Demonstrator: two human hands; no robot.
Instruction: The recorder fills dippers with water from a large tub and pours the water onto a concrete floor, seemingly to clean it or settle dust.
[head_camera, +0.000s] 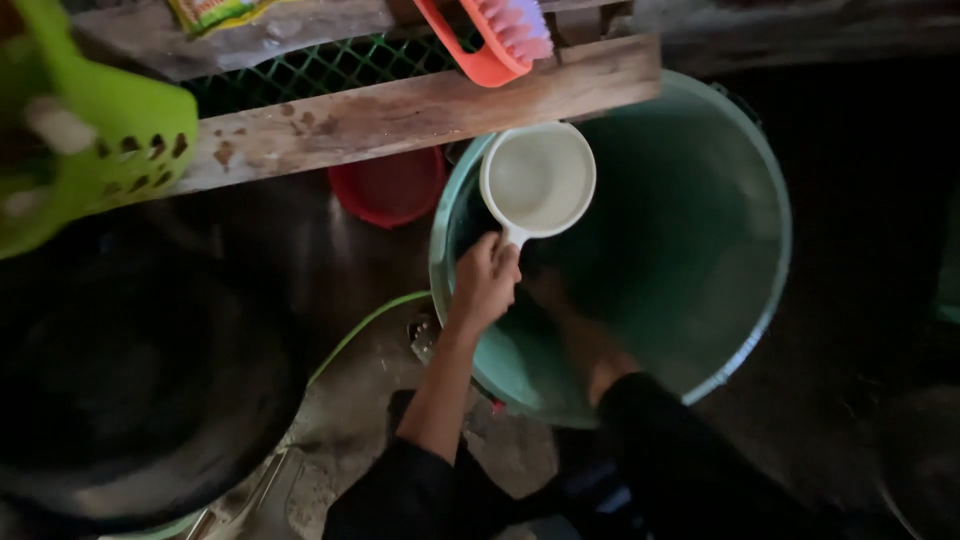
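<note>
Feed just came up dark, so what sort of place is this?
Probably a rough outdoor or back-of-house washing area: a large green tub, a white dipper in the left hand, and a scrubbing brush on a plank.

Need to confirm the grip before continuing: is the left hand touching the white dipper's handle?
Touching. The head view shows the left hand closed around the handle of the white dipper above the green tub.

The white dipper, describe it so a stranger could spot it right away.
Find the big green tub. Over its left rim, the left hand grips a round white dipper by its short handle. It is the only white vessel, paler than the red bowl beside it.
</note>
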